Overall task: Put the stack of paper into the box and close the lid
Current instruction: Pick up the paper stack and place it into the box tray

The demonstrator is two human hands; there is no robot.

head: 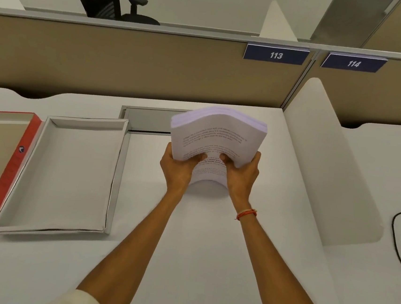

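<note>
Both hands, left hand (178, 167) and right hand (240, 173), grip the stack of paper (216, 138) above the desk (198, 237), right of the open box (70, 173). It looks heavy and floppy, bowing between my thumbs; I'd support both long edges underneath.

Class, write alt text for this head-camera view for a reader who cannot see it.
Both hands, left hand and right hand, hold a bowed stack of paper above a white desk. An open, empty box lies to the left, its red lid folded back.

light: bright, even | shadows: soft | edges: wide-angle bending | focus: slightly soft
</note>
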